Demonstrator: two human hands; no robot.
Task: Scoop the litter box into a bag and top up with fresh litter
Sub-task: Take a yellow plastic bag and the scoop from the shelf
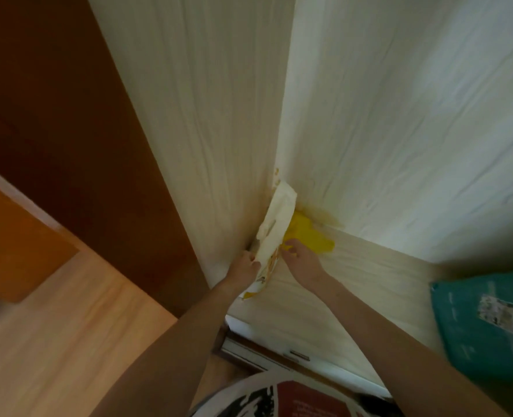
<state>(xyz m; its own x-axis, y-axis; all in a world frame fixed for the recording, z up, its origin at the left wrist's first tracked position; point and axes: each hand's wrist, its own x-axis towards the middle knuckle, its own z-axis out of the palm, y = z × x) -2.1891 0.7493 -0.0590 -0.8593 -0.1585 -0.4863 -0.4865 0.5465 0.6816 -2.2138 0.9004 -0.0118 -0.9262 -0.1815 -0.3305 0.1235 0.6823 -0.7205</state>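
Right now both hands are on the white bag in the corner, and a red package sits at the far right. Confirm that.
Not quite. The head view shows the left hand and right hand at the white bag in the corner, but the package at the far right is teal, not red.

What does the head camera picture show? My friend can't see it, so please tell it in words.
Two bare hands reach into a corner of pale walls: the left hand grips a white bag with orange print, and the right hand touches a yellow bag behind it. A teal bag sits at the right edge, and a brown door stands on the left.
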